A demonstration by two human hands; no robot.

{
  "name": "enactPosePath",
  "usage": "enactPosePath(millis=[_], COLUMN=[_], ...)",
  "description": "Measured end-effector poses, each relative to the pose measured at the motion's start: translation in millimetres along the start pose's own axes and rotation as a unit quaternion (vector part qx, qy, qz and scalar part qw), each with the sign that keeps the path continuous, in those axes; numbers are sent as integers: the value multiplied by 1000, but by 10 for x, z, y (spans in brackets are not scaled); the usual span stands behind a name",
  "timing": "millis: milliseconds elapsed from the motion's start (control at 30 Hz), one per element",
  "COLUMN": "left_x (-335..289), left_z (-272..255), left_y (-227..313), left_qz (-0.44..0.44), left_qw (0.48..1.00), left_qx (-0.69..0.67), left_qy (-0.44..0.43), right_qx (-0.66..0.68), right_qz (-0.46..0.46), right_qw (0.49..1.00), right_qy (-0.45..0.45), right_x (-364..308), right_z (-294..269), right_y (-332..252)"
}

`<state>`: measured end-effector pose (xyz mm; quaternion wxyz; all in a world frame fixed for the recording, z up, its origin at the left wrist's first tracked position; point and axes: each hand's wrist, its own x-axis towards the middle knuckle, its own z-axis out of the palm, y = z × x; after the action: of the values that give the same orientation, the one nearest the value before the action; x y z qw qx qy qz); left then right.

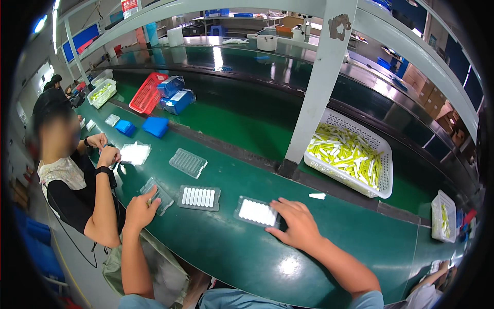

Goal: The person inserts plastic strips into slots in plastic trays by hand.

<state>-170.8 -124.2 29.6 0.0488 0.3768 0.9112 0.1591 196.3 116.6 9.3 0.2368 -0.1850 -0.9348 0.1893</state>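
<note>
Green matting covered the long curved workbench (242, 247), which ran beneath a white steel frame with one upright post (319, 87) standing at the bench's far edge. Taking that post as the reference, the right hand (298, 224) lay on the near side of it, close to the bench's front edge, fingers spread flat and pressing on the right end of a clear plastic tray filled with white pieces (256, 212); the hand was open on the tray, not closed around it. To the left of that tray sat a second tray holding a row of white sticks (199, 198), untouched. Further left of the post, the left hand (141, 208) rested at the bench's front edge with its fingers curled on a clear empty tray (159, 195); whether it gripped or merely touched could not be determined. Another empty ribbed tray (188, 162) lay beyond these, nearer the post's line. Right of the post stood a white basket (383, 154) heaped with yellow and white sticks, and a single white stick (317, 196) lay loose in front of it. Far left of the post, a co-worker's hands (103, 149) were occupied beside a shiny clear sheet (135, 153), with blue pads (155, 126) and a red basket (146, 92) behind.
</note>
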Motion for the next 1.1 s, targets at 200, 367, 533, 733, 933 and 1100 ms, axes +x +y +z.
enactPosePath(millis=[200, 367, 533, 733, 933, 1100], left_x=[-497, -1034, -1151, -1112, -1153, -914], left_z=[185, 469, 572, 634, 659, 238], left_y=[-27, 404, 955, 1215, 1279, 1215], left_qz=[34, 80, 71, 154, 207, 221], left_qw=[995, 991, 994, 980, 953, 915], left_qx=[-88, -90, -78, -107, -146, -158], left_qy=[40, 64, -21, -64, -167, -299], right_qx=[32, 30, 24, 29, -14, -93], right_qz=[-41, -47, -56, -82, -66, -37], right_qw=[999, 998, 998, 994, 997, 995], right_qy=[5, 20, 19, 71, -39, 3], right_x=[469, 755, 1119, 1673, 1871, 1306], right_z=[361, 694, 1032, 1405, 1315, 688], right_y=[-125, -449, -715, -855, -500, -98])
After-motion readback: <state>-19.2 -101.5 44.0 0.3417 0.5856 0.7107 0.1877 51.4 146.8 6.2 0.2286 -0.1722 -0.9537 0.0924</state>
